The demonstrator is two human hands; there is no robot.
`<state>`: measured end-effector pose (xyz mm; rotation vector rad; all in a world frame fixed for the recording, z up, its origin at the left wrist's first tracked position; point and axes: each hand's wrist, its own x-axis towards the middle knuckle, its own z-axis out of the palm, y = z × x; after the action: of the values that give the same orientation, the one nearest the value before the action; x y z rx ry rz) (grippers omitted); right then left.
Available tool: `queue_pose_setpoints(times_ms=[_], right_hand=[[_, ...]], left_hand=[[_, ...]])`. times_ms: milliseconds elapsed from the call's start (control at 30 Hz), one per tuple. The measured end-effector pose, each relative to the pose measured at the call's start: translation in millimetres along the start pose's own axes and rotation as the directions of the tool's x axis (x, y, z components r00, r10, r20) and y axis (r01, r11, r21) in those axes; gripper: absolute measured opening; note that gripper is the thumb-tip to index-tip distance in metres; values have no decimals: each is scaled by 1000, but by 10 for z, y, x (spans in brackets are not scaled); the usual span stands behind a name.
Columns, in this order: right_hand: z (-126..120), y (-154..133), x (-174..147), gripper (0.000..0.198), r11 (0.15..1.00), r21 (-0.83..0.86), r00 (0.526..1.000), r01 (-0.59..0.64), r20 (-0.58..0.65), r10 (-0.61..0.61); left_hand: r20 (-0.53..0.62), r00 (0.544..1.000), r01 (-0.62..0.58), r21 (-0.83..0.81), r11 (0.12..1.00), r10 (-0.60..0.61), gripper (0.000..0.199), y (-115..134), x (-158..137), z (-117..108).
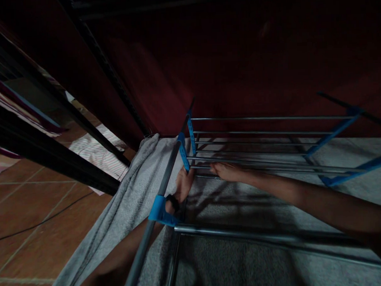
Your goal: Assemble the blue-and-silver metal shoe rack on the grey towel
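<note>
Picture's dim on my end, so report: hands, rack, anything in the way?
Left hand at lower end of blue bracket. Right hand at metal tubes. Rack on grey cloth. Grey post crosses in front of left forearm.

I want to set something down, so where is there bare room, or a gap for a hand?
Tile floor lies bare between the cable and the grey blanket. A hand could probably pass above the blanket, between the front rod and your right arm. It's crowded around your left hand, the blue bracket, your right hand and the thin rods.
</note>
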<state>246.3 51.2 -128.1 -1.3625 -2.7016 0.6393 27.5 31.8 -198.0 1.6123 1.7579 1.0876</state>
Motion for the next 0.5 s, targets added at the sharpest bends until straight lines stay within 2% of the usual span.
queue_pose_setpoints(times_ms=[300,500], right_hand=[[-18,1,-34,22,998,33,999,50,-23,-49],[-38,-49,-34,23,1000,-2,1000,-17,13,17]], left_hand=[[-29,998,59,-21,998,-59,19,-20,18,55],[-46,999,11,-23,1000,-12,24,-60,29,89]])
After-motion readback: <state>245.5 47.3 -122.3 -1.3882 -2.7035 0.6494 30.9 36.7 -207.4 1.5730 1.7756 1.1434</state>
